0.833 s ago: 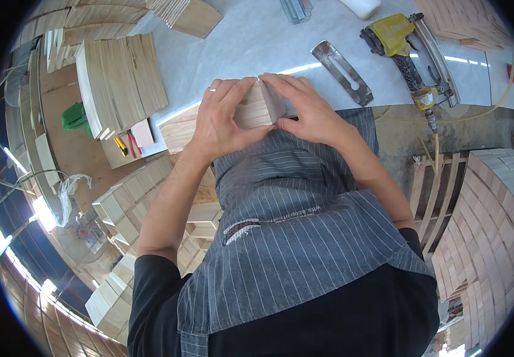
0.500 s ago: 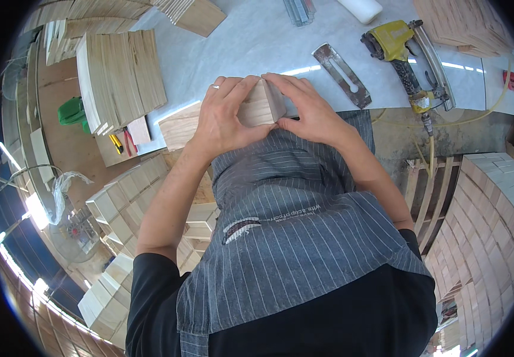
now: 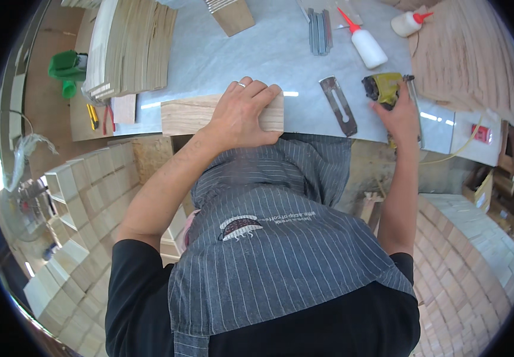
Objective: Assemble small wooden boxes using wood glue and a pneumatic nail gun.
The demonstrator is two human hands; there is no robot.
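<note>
Along the table's near edge lies a pale wooden piece [image 3: 188, 115] with bold grain. My left hand [image 3: 242, 116] grips it near its right end, fingers over the far side and thumb at the near side. Off to the right, my right hand [image 3: 400, 118] is closed around the handle of a yellow and black nail gun [image 3: 386, 85]; the hand and wrist hide much of the tool. Between the hands, a slotted flat metal plate [image 3: 338, 107] rests on the table.
Wooden board stacks stand at left [image 3: 129, 50] and right [image 3: 471, 59]. Farther back are two white glue bottles [image 3: 369, 49] with red tips and grey staple strips [image 3: 320, 33]. A cutter [image 3: 92, 117] and red-handled pliers lie at left. A yellowish hose [image 3: 447, 159] trails right.
My right hand has let go of the wooden piece and moved right onto the nail gun. My left hand stays on the piece. The view has shifted, showing more of the table's far side.
</note>
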